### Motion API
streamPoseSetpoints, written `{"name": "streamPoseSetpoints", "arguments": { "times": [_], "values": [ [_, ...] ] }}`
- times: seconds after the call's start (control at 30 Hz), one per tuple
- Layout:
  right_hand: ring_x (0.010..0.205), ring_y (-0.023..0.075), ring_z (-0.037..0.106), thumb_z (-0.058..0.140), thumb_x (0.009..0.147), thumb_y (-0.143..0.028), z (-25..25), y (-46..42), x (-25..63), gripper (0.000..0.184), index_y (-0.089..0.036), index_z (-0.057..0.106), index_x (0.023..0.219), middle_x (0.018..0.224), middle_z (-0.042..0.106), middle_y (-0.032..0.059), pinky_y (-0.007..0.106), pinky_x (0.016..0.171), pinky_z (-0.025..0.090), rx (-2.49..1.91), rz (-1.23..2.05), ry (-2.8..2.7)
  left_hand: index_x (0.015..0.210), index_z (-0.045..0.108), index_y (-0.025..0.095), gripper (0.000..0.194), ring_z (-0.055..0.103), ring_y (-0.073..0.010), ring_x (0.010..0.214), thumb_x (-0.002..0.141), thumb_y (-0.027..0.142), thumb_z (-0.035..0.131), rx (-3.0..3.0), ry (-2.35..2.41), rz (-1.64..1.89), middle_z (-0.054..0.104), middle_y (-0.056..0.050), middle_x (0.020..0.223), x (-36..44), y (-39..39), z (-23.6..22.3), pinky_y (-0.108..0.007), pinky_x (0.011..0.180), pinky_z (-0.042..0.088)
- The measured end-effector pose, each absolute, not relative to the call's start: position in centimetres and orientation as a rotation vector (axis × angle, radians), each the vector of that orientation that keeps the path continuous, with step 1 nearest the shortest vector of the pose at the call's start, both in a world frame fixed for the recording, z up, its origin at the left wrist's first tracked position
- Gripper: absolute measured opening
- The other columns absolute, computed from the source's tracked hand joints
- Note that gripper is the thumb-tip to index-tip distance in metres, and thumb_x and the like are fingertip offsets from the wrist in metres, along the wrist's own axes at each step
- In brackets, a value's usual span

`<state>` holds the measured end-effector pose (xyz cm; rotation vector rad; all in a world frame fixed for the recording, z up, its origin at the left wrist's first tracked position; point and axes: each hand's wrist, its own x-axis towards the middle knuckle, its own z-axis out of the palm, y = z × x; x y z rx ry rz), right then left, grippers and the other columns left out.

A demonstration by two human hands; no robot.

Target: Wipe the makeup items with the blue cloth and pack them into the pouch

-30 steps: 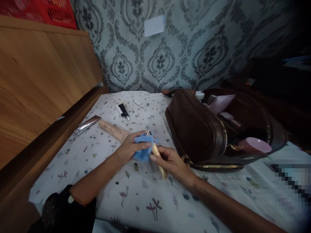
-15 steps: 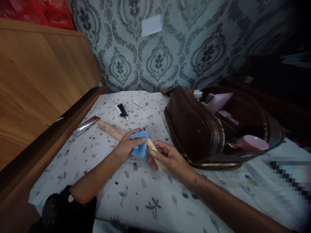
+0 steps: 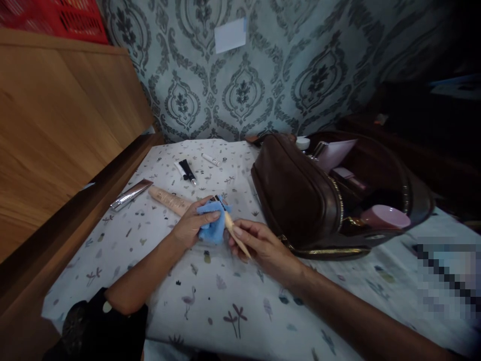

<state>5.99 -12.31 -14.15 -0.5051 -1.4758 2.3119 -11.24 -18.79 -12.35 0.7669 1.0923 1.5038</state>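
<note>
Hands meet mid-table, left hand (image 3: 193, 220) pinching blue cloth (image 3: 212, 229) around a tube (image 3: 236, 234), right hand (image 3: 259, 243) gripping its body.

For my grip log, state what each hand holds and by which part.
The left hand holds a blue cloth, thumb across its front, against a pale yellow tube's far end; the right hand pinches that tube by its body.

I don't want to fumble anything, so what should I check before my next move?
- Blue cloth gripped in left hand: ok.
- Yellow tube held by right hand: ok.
- One hand free: not ok, both are occupied.
- Yellow tube free of smudges: cannot tell, partly covered.
- Peach tube clear of left hand: cannot tell, the hand hides its end.
- Brown bag open: ok.
</note>
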Motion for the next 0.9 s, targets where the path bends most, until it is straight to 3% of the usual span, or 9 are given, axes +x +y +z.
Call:
{"name": "streamPoseSetpoints", "arguments": {
  "times": [0.2, 0.4, 0.57, 0.7, 0.9],
  "values": [
    [0.06, 0.0088, 0.05, 0.083, 0.073, -0.049, -14.25, -12.39, 5.94, 0.045, -0.02, 0.058, 0.098, 0.076, 0.059, -0.0034, 0.021, 0.05, 0.036, -0.452, 2.235, -1.499, 0.083, 0.067, 0.015, 0.046, 0.055, -0.0072, 0.057, 0.054, 0.038, 0.093, 0.733, 1.11, 1.565, 0.063, 0.003, 0.067, -11.31, -18.68, -12.3, -0.018, 0.055, 0.044],
    [0.062, 0.0097, 0.051, 0.076, 0.079, -0.055, -14.39, -12.32, 6.1, 0.042, -0.018, 0.058, 0.082, 0.068, 0.059, -0.0018, 0.024, 0.059, 0.039, -0.46, 2.265, -1.494, 0.085, 0.068, 0.015, 0.049, 0.055, -0.0081, 0.058, 0.051, 0.039, 0.094, 0.73, 1.127, 1.556, 0.063, 0.003, 0.067, -11.5, -18.7, -12.32, -0.019, 0.056, 0.045],
    [0.058, 0.0084, 0.045, 0.077, 0.076, -0.057, -14.04, -12.26, 6.0, 0.044, -0.017, 0.06, 0.084, 0.069, 0.053, -0.0026, 0.024, 0.053, 0.035, -0.451, 2.378, -1.42, 0.087, 0.069, 0.015, 0.05, 0.057, -0.0099, 0.06, 0.052, 0.041, 0.094, 0.75, 1.125, 1.548, 0.064, 0.002, 0.068, -11.5, -18.81, -12.32, -0.02, 0.056, 0.047],
    [0.057, 0.0077, 0.038, 0.08, 0.073, -0.054, -13.88, -12.38, 6.14, 0.048, -0.021, 0.055, 0.096, 0.071, 0.05, -0.0058, 0.022, 0.05, 0.031, -0.488, 2.154, -1.582, 0.088, 0.072, 0.015, 0.048, 0.056, -0.009, 0.061, 0.052, 0.039, 0.094, 0.77, 1.149, 1.563, 0.065, 0.001, 0.071, -11.32, -18.85, -12.2, -0.018, 0.058, 0.046],
    [0.06, 0.0095, 0.039, 0.063, 0.089, -0.055, -14.13, -12.66, 6.48, 0.036, -0.021, 0.05, 0.086, 0.069, 0.046, -0.0052, 0.024, 0.054, 0.033, -0.425, 1.844, -1.788, 0.083, 0.073, 0.015, 0.042, 0.056, -0.0102, 0.064, 0.054, 0.04, 0.093, 0.853, 1.149, 1.535, 0.064, 0.0, 0.073, -11.46, -19.02, -12.18, -0.019, 0.06, 0.045]
  ]
}}
